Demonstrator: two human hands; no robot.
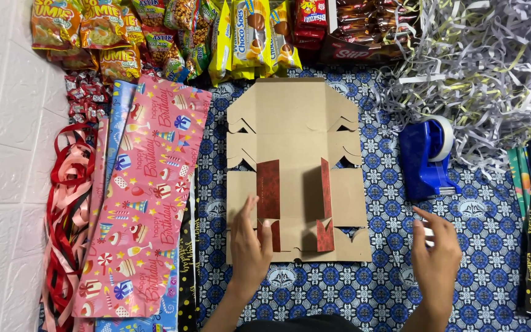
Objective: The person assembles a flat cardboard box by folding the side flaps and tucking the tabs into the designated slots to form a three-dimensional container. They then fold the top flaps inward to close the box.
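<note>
Flattened cardboard box blank point(294, 166), brown side up, lies on the blue patterned cloth point(376, 283), long axis running from the person toward the snack packets point(173, 31). Two red side panels point(270, 190) are raised; the remaining flaps lie flat (folding appears barely begun). Left hand point(248, 246) rests open-fingered on the near left panel, gripping nothing. Right hand point(436, 258) hovers loosely open, empty, below the blue tape dispenser point(426, 158).

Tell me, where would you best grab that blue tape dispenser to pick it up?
Probably around the blue tape dispenser body's narrow middle, coming from above, fingers on its two long sides. It lies flat with the white roll at its upper right and what looks like the cutter at its lower end, best avoided. The right hand hovers closest.
</note>
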